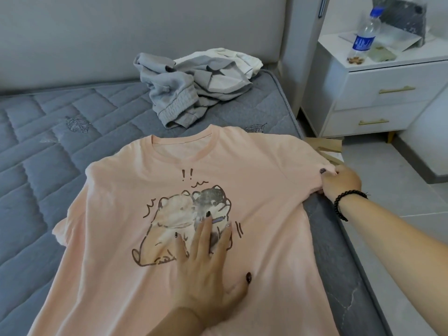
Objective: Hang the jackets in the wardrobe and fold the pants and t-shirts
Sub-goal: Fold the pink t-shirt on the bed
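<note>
Fingers (pixel 204 235) of the left hand (pixel 206 272) lie straight and spread, pressed flat on the printed chest of the pink t-shirt (pixel 254 180), pinning it to the bed (pixel 48 132). Over at the bed's edge the right hand (pixel 340 181) has its fingers curled round the end of the shirt's sleeve, gripping the cloth.

Front side up, the t-shirt lies spread on the quilted mattress, collar pointing away, the far sleeve bunched under itself. It looks light, thin and limp; it will likely drape and wrinkle rather than hold a shape, and could slide on the mattress unless one palm keeps it down. Sleeve ends, shoulder seams and the hem seem the best places to pinch for a fold.

Beyond the collar a heap of grey and white clothes (pixel 191 86) waits, well apart.
</note>
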Demonstrator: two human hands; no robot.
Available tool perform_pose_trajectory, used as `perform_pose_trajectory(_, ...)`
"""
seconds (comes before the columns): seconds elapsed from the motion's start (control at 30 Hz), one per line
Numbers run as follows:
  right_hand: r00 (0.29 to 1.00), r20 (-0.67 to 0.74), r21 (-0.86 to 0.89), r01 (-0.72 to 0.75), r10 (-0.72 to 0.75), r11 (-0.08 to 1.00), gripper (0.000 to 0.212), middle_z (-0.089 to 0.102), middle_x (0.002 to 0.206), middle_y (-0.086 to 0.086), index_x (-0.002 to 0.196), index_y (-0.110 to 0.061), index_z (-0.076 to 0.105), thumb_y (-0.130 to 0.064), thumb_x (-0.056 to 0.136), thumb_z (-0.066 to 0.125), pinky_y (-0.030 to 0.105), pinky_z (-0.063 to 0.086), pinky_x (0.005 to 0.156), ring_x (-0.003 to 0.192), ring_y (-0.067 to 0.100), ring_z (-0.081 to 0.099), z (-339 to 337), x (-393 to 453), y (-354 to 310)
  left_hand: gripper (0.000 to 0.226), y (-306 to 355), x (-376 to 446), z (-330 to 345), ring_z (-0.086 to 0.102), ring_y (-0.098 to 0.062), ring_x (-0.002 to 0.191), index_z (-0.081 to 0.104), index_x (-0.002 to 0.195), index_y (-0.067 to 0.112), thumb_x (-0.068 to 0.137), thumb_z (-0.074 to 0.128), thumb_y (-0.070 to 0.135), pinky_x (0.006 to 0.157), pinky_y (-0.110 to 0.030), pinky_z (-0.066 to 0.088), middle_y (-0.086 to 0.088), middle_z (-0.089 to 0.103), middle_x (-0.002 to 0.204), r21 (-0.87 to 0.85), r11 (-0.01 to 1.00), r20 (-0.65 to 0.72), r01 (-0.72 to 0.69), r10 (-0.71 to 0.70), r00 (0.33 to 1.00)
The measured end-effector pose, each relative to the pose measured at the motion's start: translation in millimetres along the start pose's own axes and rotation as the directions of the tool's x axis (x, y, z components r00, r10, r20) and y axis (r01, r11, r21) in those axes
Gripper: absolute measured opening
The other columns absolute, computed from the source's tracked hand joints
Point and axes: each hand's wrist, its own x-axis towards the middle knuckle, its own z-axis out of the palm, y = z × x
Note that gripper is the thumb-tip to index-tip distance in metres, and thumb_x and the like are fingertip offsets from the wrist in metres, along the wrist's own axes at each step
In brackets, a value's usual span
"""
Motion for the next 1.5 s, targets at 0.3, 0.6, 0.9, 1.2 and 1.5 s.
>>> perform_pose_trajectory(0.3,0.982,0.118,0.177,-0.166,0.146,0.97,0.025,0.064,0.103,0.01,0.112,-0.01,0.059,-0.012,0.088,0.049,0.029,0.046,0.066,0.082,0.027,0.059,10.9,1.8,-33.8,0.085,-0.2,2.2,3.0,0.029,-0.025,0.143,0.046,0.143,0.032,0.068,0.049,0.073,0.107,-0.063,0.024,-0.006,0.036,0.154,-0.024,1.0,-0.011,0.002,-0.003,1.0)
perform_pose_trajectory(0.6,0.664,0.531,-0.506,0.747,-0.526,0.431,0.049,0.053,0.116,0.0,0.143,-0.034,0.028,-0.02,0.096,0.033,0.038,0.026,0.085,0.096,0.024,0.056,70.6,-75.0,-42.7,0.086,0.3,2.8,2.3,0.038,-0.029,0.14,0.05,0.14,0.03,0.066,0.052,0.073,0.109,-0.063,0.023,-0.008,0.041,0.151,-0.039,0.999,-0.015,0.004,-0.004,1.0)
perform_pose_trajectory(0.9,0.684,0.438,-0.381,0.729,-0.584,0.569,0.009,0.046,0.091,-0.004,0.102,-0.021,0.042,-0.022,0.093,0.039,0.036,0.028,0.082,0.084,0.021,0.044,64.0,-89.8,-30.6,0.085,0.9,3.0,-0.1,0.035,-0.028,0.142,0.047,0.142,0.031,0.068,0.051,0.073,0.108,-0.064,0.023,-0.006,0.038,0.153,-0.044,0.999,0.015,0.011,-0.011,1.0)
perform_pose_trajectory(1.2,0.792,0.246,-0.275,0.61,-0.559,0.744,0.047,0.04,0.142,0.008,0.137,-0.009,0.044,-0.012,0.091,0.045,0.034,0.032,0.108,0.128,0.026,0.038,93.7,-160.8,-2.0,0.082,-3.7,1.4,4.5,0.034,-0.024,0.142,0.041,0.145,0.005,0.082,0.04,0.058,0.11,-0.058,0.019,-0.008,0.041,0.151,-0.038,0.999,-0.04,0.007,-0.008,0.999)
perform_pose_trajectory(1.5,0.783,0.291,-0.486,0.616,-0.55,0.62,0.062,0.04,0.147,0.011,0.141,-0.011,0.042,-0.033,0.087,0.021,0.04,0.03,0.111,0.132,0.029,0.039,100.9,-166.3,2.1,0.061,-72.1,-9.6,-22.2,0.038,-0.029,0.139,0.045,0.143,0.01,0.089,0.037,0.037,0.111,-0.049,0.026,-0.014,0.039,0.151,0.01,0.989,-0.038,-0.146,0.146,0.989)
